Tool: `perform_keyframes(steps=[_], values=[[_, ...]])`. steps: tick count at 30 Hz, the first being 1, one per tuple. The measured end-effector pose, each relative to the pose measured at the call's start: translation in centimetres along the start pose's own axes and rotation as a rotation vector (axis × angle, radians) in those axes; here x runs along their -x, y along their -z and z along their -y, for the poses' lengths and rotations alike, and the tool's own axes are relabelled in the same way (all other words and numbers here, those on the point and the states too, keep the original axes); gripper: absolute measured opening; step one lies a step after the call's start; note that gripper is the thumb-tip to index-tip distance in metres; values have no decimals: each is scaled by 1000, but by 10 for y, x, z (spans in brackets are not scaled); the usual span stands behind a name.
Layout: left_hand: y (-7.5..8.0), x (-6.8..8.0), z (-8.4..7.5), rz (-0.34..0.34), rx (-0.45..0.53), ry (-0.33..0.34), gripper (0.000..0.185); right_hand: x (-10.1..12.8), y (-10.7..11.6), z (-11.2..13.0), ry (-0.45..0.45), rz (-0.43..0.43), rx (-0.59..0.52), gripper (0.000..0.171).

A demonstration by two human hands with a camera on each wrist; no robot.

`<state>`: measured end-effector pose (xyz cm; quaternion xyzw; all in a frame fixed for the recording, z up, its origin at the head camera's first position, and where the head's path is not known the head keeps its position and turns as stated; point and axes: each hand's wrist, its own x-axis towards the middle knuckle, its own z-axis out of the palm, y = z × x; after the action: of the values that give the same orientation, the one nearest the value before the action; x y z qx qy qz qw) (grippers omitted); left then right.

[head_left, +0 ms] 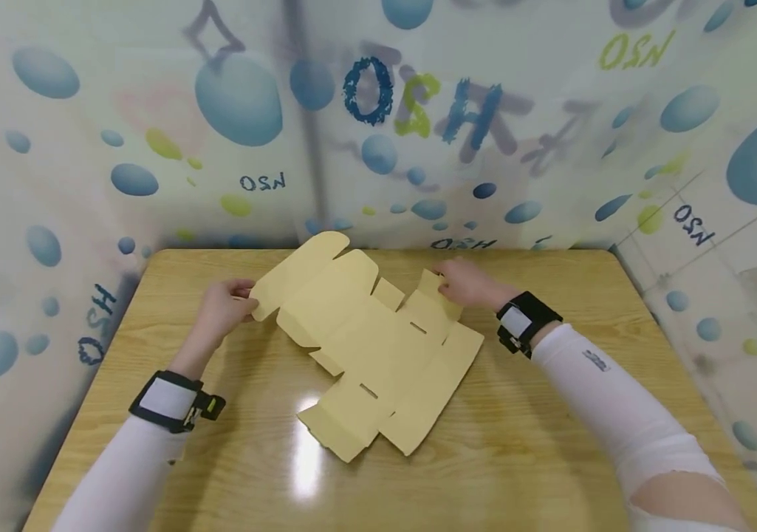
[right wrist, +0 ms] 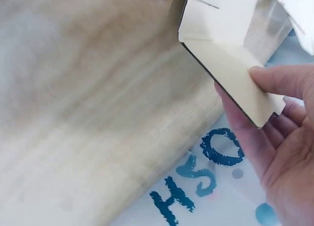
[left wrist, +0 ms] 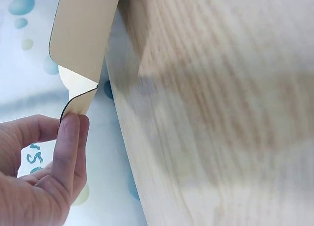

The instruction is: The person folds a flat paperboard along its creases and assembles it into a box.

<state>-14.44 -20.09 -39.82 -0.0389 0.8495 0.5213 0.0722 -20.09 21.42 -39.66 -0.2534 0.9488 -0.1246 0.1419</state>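
Note:
A flat, unfolded cardboard box (head_left: 378,332) with flaps and slots lies at a slant over the middle of the wooden table. My left hand (head_left: 224,307) pinches the corner of its far-left flap between thumb and fingers; the left wrist view shows the fingertips on that flap's edge (left wrist: 78,102). On the other side my right hand (head_left: 467,284) grips a side flap near the table's back. In the right wrist view the thumb lies on top of this flap (right wrist: 230,73) and the fingers are beneath it. The flap bends at a crease there.
The wooden table (head_left: 518,458) has its back edge against a wall (head_left: 378,199) covered with blue drops and H2O lettering. More of this covering stands on the left and right. A bright reflection shows on the tabletop near the front.

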Motion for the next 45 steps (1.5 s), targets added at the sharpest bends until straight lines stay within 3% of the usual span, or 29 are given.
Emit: perform_keyframes(steps=[3,8,15,20,23,27,29,34,37,45], values=[[-2,13,2,-11,37,20,42,-15,7,-2,37,15,74,41],[-9,36,8,-22,72,45,49,-37,13,-3,24,35,160,41],[-20,67,12,18,109,68,56,-53,16,3,18,9,206,39],[-26,76,13,67,152,62,58,-54,17,4,40,-27,202,38],[-26,79,12,90,82,33,66,-52,16,4,38,-71,177,45],[-23,78,11,53,-140,-20,95,-41,11,5,29,-118,149,76],[-21,74,11,18,-213,-45,98,-33,8,6,45,-131,151,87],[-13,59,9,-6,-232,-61,97,-11,1,5,99,-174,151,88],[-8,49,8,32,-226,-44,98,3,-3,1,86,-198,137,86],[1,30,10,212,-239,-22,97,40,-23,-16,-13,-256,85,86]])
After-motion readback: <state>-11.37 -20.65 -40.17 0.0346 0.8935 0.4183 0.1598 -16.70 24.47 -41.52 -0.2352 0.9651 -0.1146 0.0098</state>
